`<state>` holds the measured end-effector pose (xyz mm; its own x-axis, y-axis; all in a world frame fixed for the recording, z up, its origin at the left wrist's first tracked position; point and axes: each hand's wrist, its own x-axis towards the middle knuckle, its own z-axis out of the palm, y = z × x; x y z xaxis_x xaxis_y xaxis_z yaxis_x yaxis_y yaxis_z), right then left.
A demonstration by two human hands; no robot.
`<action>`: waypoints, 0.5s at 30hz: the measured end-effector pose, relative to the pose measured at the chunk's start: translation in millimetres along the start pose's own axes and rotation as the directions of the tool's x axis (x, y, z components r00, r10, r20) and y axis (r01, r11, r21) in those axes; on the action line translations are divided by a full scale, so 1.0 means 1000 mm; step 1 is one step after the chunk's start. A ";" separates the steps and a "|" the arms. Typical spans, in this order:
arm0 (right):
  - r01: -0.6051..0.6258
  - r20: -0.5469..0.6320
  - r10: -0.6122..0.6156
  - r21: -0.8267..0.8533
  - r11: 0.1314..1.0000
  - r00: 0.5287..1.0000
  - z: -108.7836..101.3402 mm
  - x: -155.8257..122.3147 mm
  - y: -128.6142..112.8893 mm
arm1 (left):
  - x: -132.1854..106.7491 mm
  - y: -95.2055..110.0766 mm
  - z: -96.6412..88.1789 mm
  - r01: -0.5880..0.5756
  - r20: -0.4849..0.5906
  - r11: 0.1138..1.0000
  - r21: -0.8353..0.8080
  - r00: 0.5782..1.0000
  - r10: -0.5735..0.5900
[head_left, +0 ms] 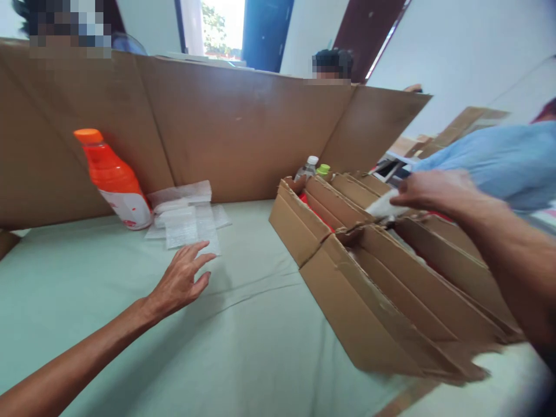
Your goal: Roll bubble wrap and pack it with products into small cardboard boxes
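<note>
My left hand (185, 275) hovers above the pale green cloth (256, 324), fingers spread and holding nothing. Just beyond its fingertips lies a loose pile of clear bubble-wrap pouches (186, 217). My right hand (436, 188) reaches over the divided cardboard boxes (334, 278) and pinches a white, translucent piece of wrap (383, 204), partly inside a far compartment. Motion blurs this hand a little, and the lower end of the piece is hidden by the box walls. Red items show inside some compartments.
An orange-red bottle (117, 185) with a white label leans near the upright cardboard screen (243, 127). A white-capped clear bottle (309, 167) and a green cap (323, 169) show behind the boxes. People sit beyond the screen; a person in a blue shirt (490, 156) is at the right.
</note>
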<state>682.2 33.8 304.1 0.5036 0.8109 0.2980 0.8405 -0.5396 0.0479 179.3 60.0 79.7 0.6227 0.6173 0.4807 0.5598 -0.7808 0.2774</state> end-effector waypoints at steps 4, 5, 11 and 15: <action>0.093 -0.077 -0.108 -0.182 0.979 0.991 -0.070 -0.053 -0.042 | 0.034 0.052 -0.019 -0.062 -0.174 0.994 -0.090 0.984 0.045; 0.206 -0.114 -0.214 -0.081 0.975 0.970 -0.081 -0.073 -0.061 | 0.043 0.068 -0.025 -0.084 -0.229 0.991 -0.107 0.972 0.058; 0.558 0.109 -0.747 0.597 0.576 0.656 -0.076 -0.150 -0.147 | 0.067 0.113 -0.037 -0.054 -0.314 0.974 -0.218 0.949 -0.018; 0.511 0.142 -0.679 0.553 0.658 0.720 -0.021 -0.095 -0.127 | 0.034 0.079 -0.034 0.184 -0.017 0.924 -0.334 0.979 -0.201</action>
<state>523.0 20.6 290.2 -0.1798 0.9826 0.0463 0.9209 0.1847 -0.3431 225.6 16.1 146.3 0.4880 0.7600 0.4292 0.4493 -0.6403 0.6230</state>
